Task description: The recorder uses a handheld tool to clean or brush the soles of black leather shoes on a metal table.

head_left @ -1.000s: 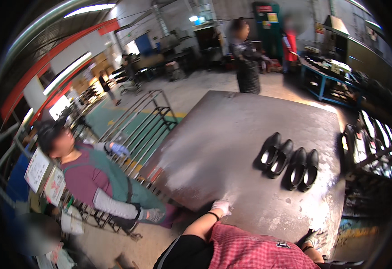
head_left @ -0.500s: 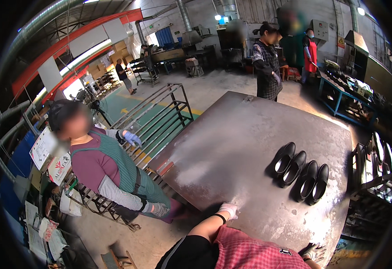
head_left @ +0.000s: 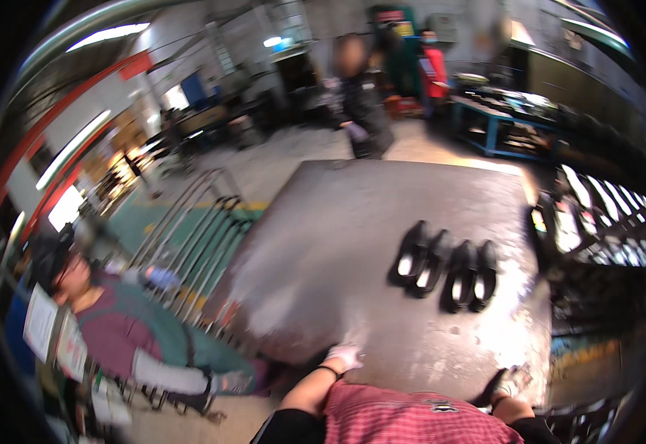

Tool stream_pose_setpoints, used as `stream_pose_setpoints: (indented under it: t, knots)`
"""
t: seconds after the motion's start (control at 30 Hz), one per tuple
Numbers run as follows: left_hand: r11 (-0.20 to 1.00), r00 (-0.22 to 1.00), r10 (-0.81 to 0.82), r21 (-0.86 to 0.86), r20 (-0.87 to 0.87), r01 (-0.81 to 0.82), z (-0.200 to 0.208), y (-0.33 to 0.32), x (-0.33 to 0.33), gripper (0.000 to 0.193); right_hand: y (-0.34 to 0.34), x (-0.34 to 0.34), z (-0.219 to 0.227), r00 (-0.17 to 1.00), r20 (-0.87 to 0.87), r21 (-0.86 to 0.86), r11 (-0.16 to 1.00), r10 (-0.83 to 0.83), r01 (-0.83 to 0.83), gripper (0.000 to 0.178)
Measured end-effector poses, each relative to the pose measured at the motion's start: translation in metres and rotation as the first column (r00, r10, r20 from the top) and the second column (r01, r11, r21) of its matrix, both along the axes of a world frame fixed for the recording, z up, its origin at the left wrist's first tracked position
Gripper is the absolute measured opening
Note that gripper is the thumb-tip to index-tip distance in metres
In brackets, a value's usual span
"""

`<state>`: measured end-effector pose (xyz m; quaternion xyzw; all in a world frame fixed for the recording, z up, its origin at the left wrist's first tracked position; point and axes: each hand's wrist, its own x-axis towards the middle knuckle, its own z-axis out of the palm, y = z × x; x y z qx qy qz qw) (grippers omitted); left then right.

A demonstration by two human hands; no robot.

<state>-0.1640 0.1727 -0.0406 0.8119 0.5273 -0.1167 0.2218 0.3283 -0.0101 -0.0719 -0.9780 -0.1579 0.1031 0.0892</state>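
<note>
Plainly, this is a resting point: both my gloved hands lie on the desk [head_left: 315, 222] and neither holds anything. My left grip [head_left: 346, 356] sits at the near edge, well inside the corners; it is blurred, so I cannot tell whether its fingers are folded or spread. My right grip [head_left: 511, 382] lies by the near right corner, its fingers seemingly apart with nothing between them. The work in front of me is four black shoes, set upright as two pairs in the right half of the desk, nearer its right edge than its left. The left pair [head_left: 422, 260] sits a little farther from the near edge than the right pair [head_left: 474, 276], with a narrow gap between the pairs; the pale openings face my side. Nothing touches the shoes, so I judge the step in hand to be waiting or looking, with handling not yet begun. Any move on them would call for lifting a hand and reaching inward from the near edge; my right grip has the shorter way to the right pair. Beyond the left edge a co-worker [head_left: 119, 333] stands beside a metal rack [head_left: 227, 201], clear of the shoes.
</note>
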Motion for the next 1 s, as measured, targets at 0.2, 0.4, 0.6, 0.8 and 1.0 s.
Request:
stream_pose_setpoints:
  t: [0.2,0.4,0.6,0.8,1.0]
  knots:
    - [0.996,0.993,0.022,-0.085,-0.115,-0.032,-0.001,0.010,0.012,0.051,-0.011,0.016,-0.030,0.976,0.215,0.109,0.992,0.037,-0.062,0.069]
    - [0.992,0.978,0.074,-0.086,-0.193,-0.092,-0.001,0.000,0.017,0.058,-0.013,0.011,-0.024,0.976,0.215,0.203,0.976,0.037,-0.082,0.065]
    - [0.959,0.977,-0.094,-0.280,-0.189,0.038,-0.005,0.024,0.012,0.071,-0.019,0.015,-0.037,0.966,0.258,0.242,0.965,0.034,-0.099,0.063]
    - [0.997,0.947,0.026,-0.061,-0.321,-0.048,-0.005,0.005,0.013,0.074,-0.020,0.014,-0.039,0.977,0.212,0.233,0.970,0.024,-0.075,0.063]
    - [0.973,0.939,0.202,0.167,-0.278,-0.160,0.043,-0.033,0.023,0.070,-0.014,0.009,-0.027,0.969,0.246,0.251,0.963,0.033,-0.097,0.059]
